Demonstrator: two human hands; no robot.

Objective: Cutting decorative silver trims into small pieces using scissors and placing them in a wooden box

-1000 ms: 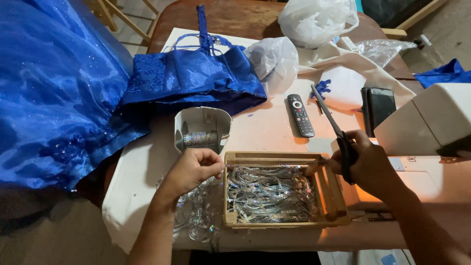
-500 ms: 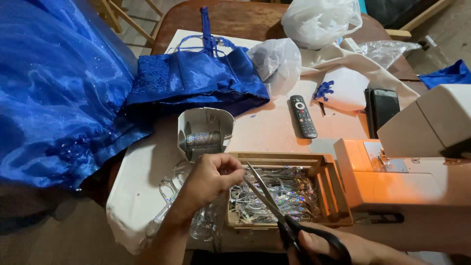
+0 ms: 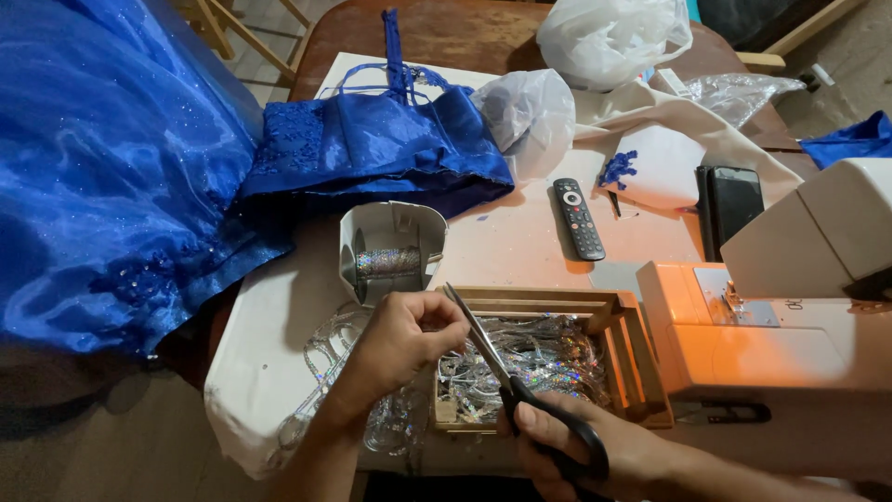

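My left hand (image 3: 395, 349) is closed in a pinch on a thin strip of shiny sequin trim (image 3: 353, 372) just left of a small wooden crate (image 3: 604, 311). Black-handled scissors (image 3: 502, 376) are gripped in my right hand (image 3: 576, 446), their blades pointing up-left toward my left fingertips. The crate holds a tangle of silver holographic trim (image 3: 544, 358). More clear trim spills over the table's front edge below my left hand.
A white holder with a glittery spool (image 3: 386, 251) stands behind my left hand. A blue dress (image 3: 139, 167) covers the left side. A remote (image 3: 578, 218), a phone (image 3: 734, 200), plastic bags (image 3: 613, 37) and a white sewing machine (image 3: 790, 307) lie to the right.
My right hand brought the scissors from beside the sewing machine down to the front of the crate. My left hand lifted trim and now pinches it by the blades.
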